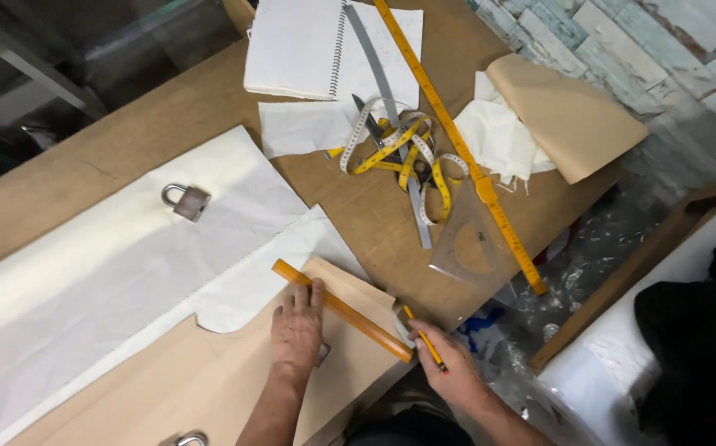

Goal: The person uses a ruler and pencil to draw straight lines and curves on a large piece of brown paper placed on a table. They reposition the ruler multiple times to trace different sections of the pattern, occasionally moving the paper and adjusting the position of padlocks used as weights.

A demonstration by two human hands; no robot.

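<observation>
My left hand lies flat on a tan paper pattern, its fingertips pressing the edge of an orange ruler that runs diagonally across the pattern's corner. At the ruler's lower end, near the table edge, my right hand grips a yellow pencil with its tip up. White fabric lies under and beside the pattern.
A padlock weighs down the fabric; another padlock shows at the bottom edge. Farther back lie a spiral notebook, a tangled yellow measuring tape, scissors, a long yellow ruler, a clear protractor and folded tan paper.
</observation>
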